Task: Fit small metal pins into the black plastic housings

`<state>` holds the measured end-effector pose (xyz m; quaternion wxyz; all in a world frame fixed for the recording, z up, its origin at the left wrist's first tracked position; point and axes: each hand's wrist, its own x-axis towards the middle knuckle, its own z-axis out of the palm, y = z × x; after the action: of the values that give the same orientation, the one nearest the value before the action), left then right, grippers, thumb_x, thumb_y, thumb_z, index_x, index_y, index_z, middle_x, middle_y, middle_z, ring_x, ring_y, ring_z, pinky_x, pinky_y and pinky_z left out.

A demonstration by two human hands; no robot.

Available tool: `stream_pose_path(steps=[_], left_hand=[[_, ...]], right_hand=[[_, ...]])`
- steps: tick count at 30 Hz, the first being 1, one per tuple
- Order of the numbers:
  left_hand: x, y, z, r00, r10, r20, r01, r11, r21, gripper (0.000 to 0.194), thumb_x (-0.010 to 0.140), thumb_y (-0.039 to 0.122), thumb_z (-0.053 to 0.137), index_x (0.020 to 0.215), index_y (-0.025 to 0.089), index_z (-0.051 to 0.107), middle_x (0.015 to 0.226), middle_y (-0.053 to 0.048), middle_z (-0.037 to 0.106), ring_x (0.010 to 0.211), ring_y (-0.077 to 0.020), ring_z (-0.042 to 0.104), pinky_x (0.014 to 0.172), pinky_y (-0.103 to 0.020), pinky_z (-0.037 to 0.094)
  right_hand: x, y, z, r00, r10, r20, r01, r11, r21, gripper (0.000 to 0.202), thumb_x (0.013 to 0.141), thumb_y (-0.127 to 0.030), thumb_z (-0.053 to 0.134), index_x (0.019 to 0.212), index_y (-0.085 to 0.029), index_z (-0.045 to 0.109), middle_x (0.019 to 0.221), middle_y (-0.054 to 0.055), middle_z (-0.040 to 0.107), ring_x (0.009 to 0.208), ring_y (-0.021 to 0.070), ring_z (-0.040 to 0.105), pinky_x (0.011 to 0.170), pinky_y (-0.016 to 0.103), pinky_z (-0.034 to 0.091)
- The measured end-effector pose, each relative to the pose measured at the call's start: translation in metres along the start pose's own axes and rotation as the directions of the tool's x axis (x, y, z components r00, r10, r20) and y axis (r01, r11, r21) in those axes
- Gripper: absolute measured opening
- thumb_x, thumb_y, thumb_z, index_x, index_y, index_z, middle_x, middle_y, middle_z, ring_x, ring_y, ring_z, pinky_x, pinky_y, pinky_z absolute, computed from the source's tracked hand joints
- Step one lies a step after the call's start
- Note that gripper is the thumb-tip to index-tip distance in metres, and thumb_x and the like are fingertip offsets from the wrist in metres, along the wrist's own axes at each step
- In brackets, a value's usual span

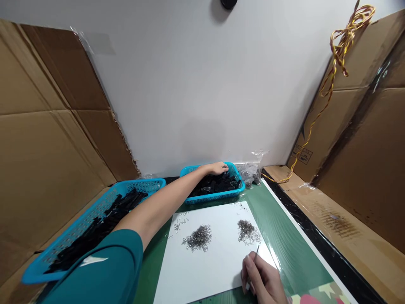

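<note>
My left hand reaches across into the far blue basket, which holds dark black pieces. Its fingers point down among them and are mostly hidden, so their grip does not show. Low on the right, my right hand is closed around a thin metal tool whose narrow end points up and away; the rest is covered by the fingers. This hand is over the right edge of a white board. Ahead of it lies a small heap of thin metal wire pieces, and a larger wire heap is to the left.
A long blue basket of black strips stands at the left, partly behind my arm. Clear plastic bags sit beside the far basket. Cardboard walls flank the green table surface; a yellow-red cord hangs right.
</note>
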<state>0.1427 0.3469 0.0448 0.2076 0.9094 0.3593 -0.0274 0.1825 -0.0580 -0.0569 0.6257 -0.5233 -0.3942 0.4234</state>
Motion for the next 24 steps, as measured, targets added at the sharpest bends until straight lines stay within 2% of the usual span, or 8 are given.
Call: stream_pose_path(steps=[5, 10, 18, 24], left_hand=[[0.014, 0.006, 0.006, 0.998, -0.012, 0.054, 0.011, 1.000, 0.022, 0.038, 0.104, 0.039, 0.068, 0.134, 0.016, 0.065, 0.135, -0.011, 0.066, 0.116, -0.0279, 0.069, 0.097, -0.048, 0.061], [0.012, 0.008, 0.000, 0.999, -0.022, 0.037, 0.020, 0.998, 0.057, 0.039, 0.104, 0.038, 0.068, 0.135, 0.017, 0.064, 0.136, -0.012, 0.066, 0.116, -0.0272, 0.069, 0.097, -0.048, 0.061], [-0.022, 0.009, -0.028, 0.999, -0.006, 0.038, 0.003, 0.997, 0.074, 0.038, 0.104, 0.038, 0.068, 0.135, 0.016, 0.064, 0.134, -0.012, 0.067, 0.114, -0.0261, 0.069, 0.096, -0.047, 0.062], [-0.051, 0.014, -0.030, 0.998, 0.047, 0.036, -0.049, 0.997, 0.063, 0.036, 0.104, 0.039, 0.067, 0.133, 0.017, 0.065, 0.134, -0.011, 0.067, 0.114, -0.0262, 0.069, 0.097, -0.047, 0.061]], right_hand=[[0.000, 0.000, 0.000, 1.000, -0.001, -0.028, 0.001, 1.000, -0.009, 0.060, 0.099, -0.072, 0.057, 0.064, -0.022, 0.060, 0.054, 0.000, 0.056, 0.049, 0.0141, 0.049, 0.052, 0.026, 0.042], [0.001, -0.001, -0.001, 1.000, 0.001, -0.009, -0.001, 1.000, -0.002, 0.061, 0.099, -0.072, 0.056, 0.064, -0.022, 0.059, 0.054, -0.001, 0.055, 0.049, 0.0139, 0.048, 0.054, 0.026, 0.043], [-0.001, -0.007, -0.002, 1.000, 0.002, -0.009, -0.002, 0.999, -0.046, 0.061, 0.100, -0.073, 0.054, 0.065, -0.023, 0.060, 0.056, 0.001, 0.057, 0.051, 0.0153, 0.049, 0.054, 0.027, 0.042], [-0.003, -0.010, -0.004, 1.000, 0.010, 0.017, -0.009, 0.999, -0.049, 0.060, 0.101, -0.071, 0.053, 0.066, -0.023, 0.060, 0.058, 0.000, 0.056, 0.053, 0.0155, 0.048, 0.057, 0.028, 0.042]])
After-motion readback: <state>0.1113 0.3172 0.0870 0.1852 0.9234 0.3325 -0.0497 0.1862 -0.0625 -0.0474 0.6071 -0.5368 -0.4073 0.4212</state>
